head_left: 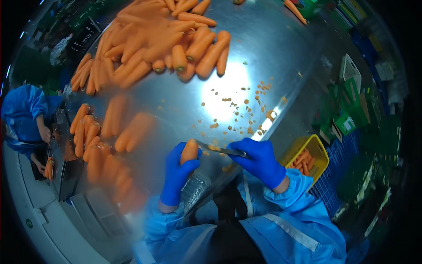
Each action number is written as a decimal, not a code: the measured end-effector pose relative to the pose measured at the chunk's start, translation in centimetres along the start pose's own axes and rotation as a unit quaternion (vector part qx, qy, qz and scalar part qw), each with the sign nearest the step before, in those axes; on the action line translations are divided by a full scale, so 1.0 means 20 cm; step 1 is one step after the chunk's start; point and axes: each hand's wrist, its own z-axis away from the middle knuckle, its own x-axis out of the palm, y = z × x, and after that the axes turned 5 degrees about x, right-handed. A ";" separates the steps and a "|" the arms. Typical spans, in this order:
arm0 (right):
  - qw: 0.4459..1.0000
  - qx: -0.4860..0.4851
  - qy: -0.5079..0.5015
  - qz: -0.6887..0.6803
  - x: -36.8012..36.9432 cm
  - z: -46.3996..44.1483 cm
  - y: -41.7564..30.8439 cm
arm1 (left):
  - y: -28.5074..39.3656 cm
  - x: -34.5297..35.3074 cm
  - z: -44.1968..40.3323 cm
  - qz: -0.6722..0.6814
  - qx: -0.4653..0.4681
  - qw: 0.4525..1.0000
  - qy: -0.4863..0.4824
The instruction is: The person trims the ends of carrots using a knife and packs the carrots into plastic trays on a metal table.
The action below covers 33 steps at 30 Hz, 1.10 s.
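Observation:
In a blue glove, my left hand (176, 176) is closed around a carrot (189, 152), whose top end points up and away from me. My right hand (259, 160), also gloved in blue, grips a knife (224, 150). The blade reaches left and its tip is at the top end of the held carrot. Beyond my hands, small orange and dark carrot trimmings (236, 105) lie scattered over the metal table (281, 48). A clear plastic tray or bag (195, 189) is below the held carrot, partly hidden by my left hand.
A large carrot pile (149, 39) covers the table's far left. More carrots (105, 163), partly blurred, lie left of my hands. A yellow crate (323, 154) with carrots stands beyond the right edge, near green crates (347, 119). A co-worker in blue (26, 110) is at the far left.

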 end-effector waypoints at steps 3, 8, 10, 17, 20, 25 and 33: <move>0.996 -0.052 -0.003 0.071 -0.01 0.00 -0.07 | -0.04 0.03 0.08 -0.069 0.004 0.998 -0.009; 0.984 -0.071 0.007 0.163 0.00 0.06 -0.09 | 0.00 0.07 0.15 -0.114 0.033 0.993 -0.013; 0.981 -0.073 0.008 0.180 0.00 0.09 -0.10 | 0.01 0.08 0.17 -0.125 0.041 0.991 -0.019; 0.963 0.263 0.032 -0.055 0.10 0.18 0.19 | 0.09 0.07 0.19 -0.060 -0.043 0.995 -0.066; 0.937 0.295 0.041 -0.183 0.13 0.22 0.26 | 0.06 0.04 0.20 -0.021 -0.079 0.995 -0.056; 0.939 0.234 0.022 -0.250 0.21 0.17 0.14 | 0.07 0.08 0.18 -0.017 -0.089 0.996 -0.028; 0.910 0.300 -0.062 -0.281 0.27 0.15 -0.02 | 0.08 0.05 0.15 0.088 -0.103 0.990 -0.030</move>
